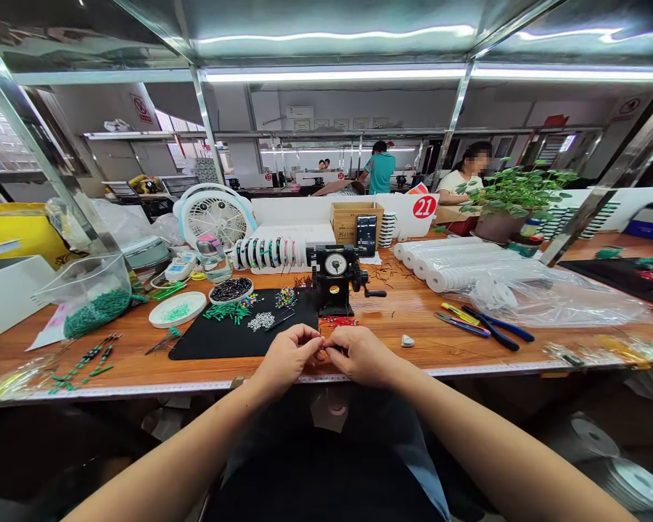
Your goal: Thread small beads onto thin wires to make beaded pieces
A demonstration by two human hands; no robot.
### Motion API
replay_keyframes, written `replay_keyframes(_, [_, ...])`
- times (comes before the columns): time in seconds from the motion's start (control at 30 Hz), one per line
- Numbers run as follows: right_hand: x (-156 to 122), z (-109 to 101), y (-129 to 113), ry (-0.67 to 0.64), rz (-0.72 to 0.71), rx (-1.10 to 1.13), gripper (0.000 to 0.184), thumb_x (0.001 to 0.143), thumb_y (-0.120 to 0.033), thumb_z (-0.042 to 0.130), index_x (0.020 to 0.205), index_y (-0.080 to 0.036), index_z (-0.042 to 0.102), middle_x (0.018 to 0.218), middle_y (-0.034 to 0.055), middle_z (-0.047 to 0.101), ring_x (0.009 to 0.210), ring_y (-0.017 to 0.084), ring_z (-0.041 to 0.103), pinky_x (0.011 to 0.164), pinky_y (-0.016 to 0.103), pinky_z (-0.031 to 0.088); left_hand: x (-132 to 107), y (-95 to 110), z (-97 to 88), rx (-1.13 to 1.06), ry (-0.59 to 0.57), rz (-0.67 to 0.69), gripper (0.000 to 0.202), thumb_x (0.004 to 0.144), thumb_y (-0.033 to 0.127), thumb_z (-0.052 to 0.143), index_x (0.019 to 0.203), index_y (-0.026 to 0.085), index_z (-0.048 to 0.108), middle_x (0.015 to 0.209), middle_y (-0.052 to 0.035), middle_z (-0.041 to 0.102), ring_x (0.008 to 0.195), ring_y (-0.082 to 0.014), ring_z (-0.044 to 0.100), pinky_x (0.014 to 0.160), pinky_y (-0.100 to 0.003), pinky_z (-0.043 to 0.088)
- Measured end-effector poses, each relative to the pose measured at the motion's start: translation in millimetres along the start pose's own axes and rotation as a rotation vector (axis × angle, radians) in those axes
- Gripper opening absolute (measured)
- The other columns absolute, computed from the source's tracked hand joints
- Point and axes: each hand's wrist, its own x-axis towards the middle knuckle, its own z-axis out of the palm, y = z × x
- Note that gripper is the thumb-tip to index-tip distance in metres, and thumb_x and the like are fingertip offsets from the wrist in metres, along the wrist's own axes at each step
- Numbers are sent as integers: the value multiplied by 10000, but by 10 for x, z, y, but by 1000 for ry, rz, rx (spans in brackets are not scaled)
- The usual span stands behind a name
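Note:
My left hand (287, 358) and my right hand (362, 355) meet at the near edge of a wooden bench (424, 330), fingertips pinched together over something tiny and reddish that I cannot make out. Just beyond them lies a black mat (218, 341) with small heaps of green, white and coloured beads (286, 296). A black hand-crank machine with a round dial (334, 279) stands at the mat's right end, a few red bits at its foot.
Pliers and cutters (487, 325) lie to the right, beside white rolls (457, 264) and clear plastic. On the left are a bag of green beads (95, 304), a white dish (177, 309), a bowl of dark beads (231, 290) and a fan (215, 214). Other people work at far benches.

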Motion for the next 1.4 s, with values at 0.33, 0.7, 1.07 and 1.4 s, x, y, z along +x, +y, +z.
replay_keyframes(0.33, [-18,-5,-39,-13,-8,-33,194,805,-153,510,639,-157,610,635,35,626,593,127,511,578,237,331,9,-67,-22,-101,-46,57,216,751,362,630,775,168,540,640,-23,632,570,-148,586,533,-241,437])
replay_keyframes(0.7, [-25,-18,2,-53,-34,-28,182,789,-128,505,666,-155,636,646,30,635,590,125,512,555,236,308,-29,-13,-156,-29,-168,6,184,754,322,639,818,154,600,704,-36,656,664,-152,615,652,-259,482])
replay_keyframes(1.07, [-60,-45,8,-93,-130,-205,169,833,-150,483,716,-152,605,709,35,573,684,147,509,636,253,361,-33,155,-268,438,-84,376,192,816,288,543,726,192,683,834,-32,567,815,-162,515,785,-286,386])
replay_keyframes(1.4, [-111,-20,-16,151,-70,355,126,834,-179,537,822,-158,660,872,55,500,815,146,499,724,259,420,199,44,-36,-148,-200,-122,342,670,471,654,657,133,599,623,-20,544,574,-121,479,574,-255,371])
